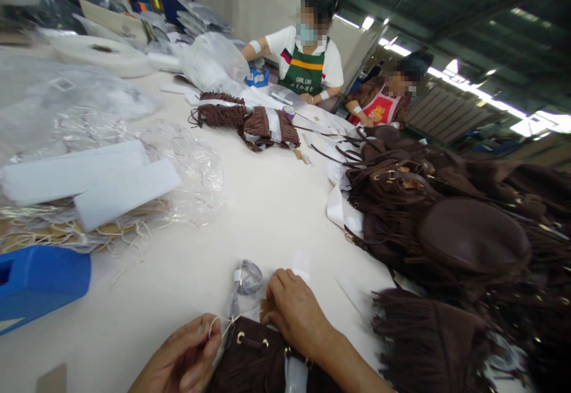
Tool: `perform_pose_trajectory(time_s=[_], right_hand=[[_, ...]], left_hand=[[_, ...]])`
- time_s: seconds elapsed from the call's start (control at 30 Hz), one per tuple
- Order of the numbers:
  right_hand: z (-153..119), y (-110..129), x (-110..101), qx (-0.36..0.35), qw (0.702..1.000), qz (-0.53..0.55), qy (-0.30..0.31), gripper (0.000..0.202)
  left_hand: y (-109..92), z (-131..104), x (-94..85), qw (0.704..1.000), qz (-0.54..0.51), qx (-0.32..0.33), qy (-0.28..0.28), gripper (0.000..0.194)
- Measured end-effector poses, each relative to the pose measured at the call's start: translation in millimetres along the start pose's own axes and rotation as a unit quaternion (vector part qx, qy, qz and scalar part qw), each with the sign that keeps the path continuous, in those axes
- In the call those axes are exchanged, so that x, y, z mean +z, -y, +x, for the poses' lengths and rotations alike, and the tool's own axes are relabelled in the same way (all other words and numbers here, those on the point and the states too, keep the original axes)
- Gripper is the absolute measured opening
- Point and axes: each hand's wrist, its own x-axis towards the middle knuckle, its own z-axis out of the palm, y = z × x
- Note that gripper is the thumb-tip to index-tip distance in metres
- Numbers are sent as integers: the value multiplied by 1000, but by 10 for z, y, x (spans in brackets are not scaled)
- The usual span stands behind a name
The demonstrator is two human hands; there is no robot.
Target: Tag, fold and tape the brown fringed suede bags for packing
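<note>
A dark brown bag with gold eyelets lies at the near edge of the table. At its left side my left hand pinches a thin white string that runs to the bag's top. My right hand rests over the bag's upper right, its fingers curled against a small tan tag. A coiled strap in grey wrapping extends from the bag's top between the hands.
Brown bags are heaped along the right. Another fringed bag lies farther back. Plastic bags, white strips and a blue dispenser occupy the left. Two people are across the table.
</note>
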Motion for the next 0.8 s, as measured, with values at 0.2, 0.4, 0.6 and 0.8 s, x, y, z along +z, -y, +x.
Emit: perform_pose_trajectory(time_s=[0.2, 0.4, 0.6, 0.8], right_hand=[[-150, -8, -76, 36, 993, 113, 22, 25], [-201, 257, -305, -45, 984, 169, -20, 30], [-9, 536, -119, -120, 978, 169, -10, 29], [93, 579, -86, -197, 964, 177, 13, 20]], left_hand=[[-13, 7, 22, 998, 56, 4, -43, 48], [82, 66, 36, 992, 129, -12, -1, 80], [161, 84, 47, 922, 349, 151, -70, 51], [51, 9, 151, 899, 424, 107, -38, 29]])
